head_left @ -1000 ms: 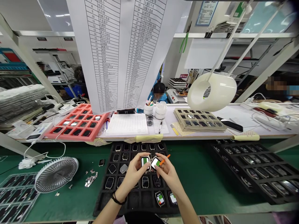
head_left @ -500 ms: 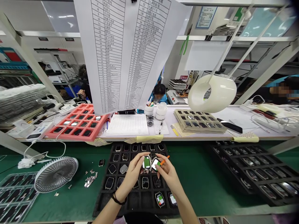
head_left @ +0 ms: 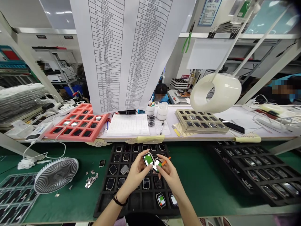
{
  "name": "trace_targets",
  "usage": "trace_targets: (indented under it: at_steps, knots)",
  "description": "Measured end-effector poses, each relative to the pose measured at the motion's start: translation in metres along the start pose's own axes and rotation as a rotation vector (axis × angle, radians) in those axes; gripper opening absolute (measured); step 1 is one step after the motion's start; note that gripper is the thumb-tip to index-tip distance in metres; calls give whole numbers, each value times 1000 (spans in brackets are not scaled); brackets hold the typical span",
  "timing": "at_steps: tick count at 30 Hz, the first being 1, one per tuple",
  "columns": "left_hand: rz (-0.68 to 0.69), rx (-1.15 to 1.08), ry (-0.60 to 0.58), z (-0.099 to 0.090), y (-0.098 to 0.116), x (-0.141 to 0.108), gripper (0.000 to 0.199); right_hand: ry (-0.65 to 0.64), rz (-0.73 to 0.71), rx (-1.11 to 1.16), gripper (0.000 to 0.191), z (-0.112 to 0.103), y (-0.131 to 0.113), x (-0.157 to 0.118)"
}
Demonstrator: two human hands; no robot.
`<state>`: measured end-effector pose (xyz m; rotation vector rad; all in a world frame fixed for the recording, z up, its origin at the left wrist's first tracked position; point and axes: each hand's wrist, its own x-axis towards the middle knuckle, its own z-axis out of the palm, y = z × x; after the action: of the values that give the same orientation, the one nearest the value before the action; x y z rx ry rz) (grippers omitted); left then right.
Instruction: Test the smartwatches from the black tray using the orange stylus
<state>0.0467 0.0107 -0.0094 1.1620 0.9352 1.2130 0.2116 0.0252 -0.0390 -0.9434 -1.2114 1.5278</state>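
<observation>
Above a black foam tray (head_left: pixel 134 202), my left hand (head_left: pixel 136 169) is closed around a smartwatch (head_left: pixel 148 159) whose lit screen shows green and white blocks. Its thumb reaches over to a second smartwatch (head_left: pixel 157 165), lit green and white too, which my right hand (head_left: pixel 168 171) grips. A thin orange strip or tool (head_left: pixel 166 161) pokes out by the right fingers; its full shape is hidden. Several dark-screened watches sit in the tray's compartments. Two lit ones lie at the near right, one a watch (head_left: pixel 161 200) with green, white and red blocks.
Left of the tray are a round fan (head_left: pixel 56 175), small silvery scraps (head_left: pixel 91 181) and a single watch (head_left: pixel 102 163). More black trays (head_left: pixel 261 175) with watches stand at right. On the shelf are a pink tray (head_left: pixel 75 124) and a beige tray (head_left: pixel 201 122). A printed sheet (head_left: pixel 127 56) hangs ahead.
The left watch has tilted and risen slightly. My left thumb has moved right and down, from that watch's edge toward the watch in my right hand, which has turned a little.
</observation>
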Motion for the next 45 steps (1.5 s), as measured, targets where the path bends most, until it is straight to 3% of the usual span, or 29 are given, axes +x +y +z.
trace_targets:
  at_steps: [9, 15, 22, 28, 38, 45]
  knots:
    - [22, -39, -35, 0, 6, -4, 55, -24, 5, 24, 44, 1, -1, 0]
    - [-7, 38, 73, -2, 7, -3, 49, -36, 23, 31, 53, 2, -3, -1]
    - [-14, 171, 110, -7, 4, -4, 36, 32, 29, -20, 40, 1, -4, -2]
    - [-43, 213, 143, -4, 10, -6, 38, 54, 35, -21, 36, 0, -8, -3]
    - [21, 198, 100, -2, 13, -5, 33, 80, 31, -116, 35, -2, -6, -3]
    - [-43, 135, 60, 0, 8, -5, 37, 31, 38, -102, 35, 0, -11, -4]
